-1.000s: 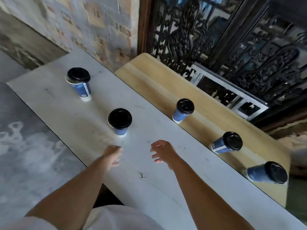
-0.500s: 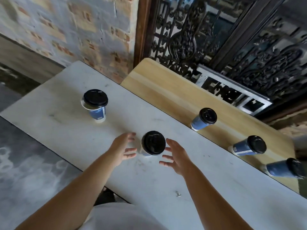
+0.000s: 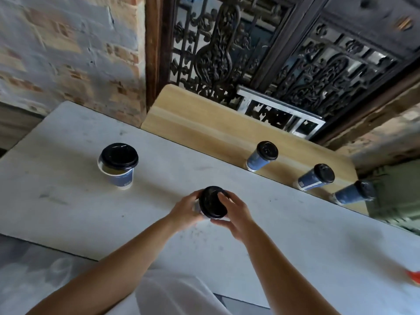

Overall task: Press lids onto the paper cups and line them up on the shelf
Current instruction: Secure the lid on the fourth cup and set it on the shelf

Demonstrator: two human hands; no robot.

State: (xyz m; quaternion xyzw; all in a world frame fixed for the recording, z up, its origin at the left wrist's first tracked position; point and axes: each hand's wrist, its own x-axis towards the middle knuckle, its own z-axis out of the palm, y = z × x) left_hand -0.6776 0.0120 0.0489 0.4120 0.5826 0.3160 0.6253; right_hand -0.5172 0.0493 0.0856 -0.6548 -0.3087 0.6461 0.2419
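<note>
On the pale marble worktop (image 3: 68, 201), toward its far left part, a blue paper cup (image 3: 120, 176) stands upright with a black lid (image 3: 119, 156) resting slightly askew, a crescent of the white rim showing at its left. Near the middle of the worktop, closer to the near edge, both hands meet around a second cup whose black lid (image 3: 212, 202) faces the camera; little of that cup's body shows between the fingers. The left hand (image 3: 185, 211) wraps the cup's left side, its grip curled closed against the wall. The right hand (image 3: 235, 213) closes on the lid, fingertips on its top and far edge, thumb at the near rim. Both bare forearms reach in from the bottom of the view above a white garment (image 3: 172, 294). Beyond the worktop's far edge runs a light wooden shelf (image 3: 204, 123), backed by an ornate black iron grille (image 3: 227, 48). Three lidded blue cups stand in a row along the shelf's near edge: the first (image 3: 261, 156) around the middle, the second (image 3: 316, 177) to its right, the third (image 3: 353, 193) near the right end.
</note>
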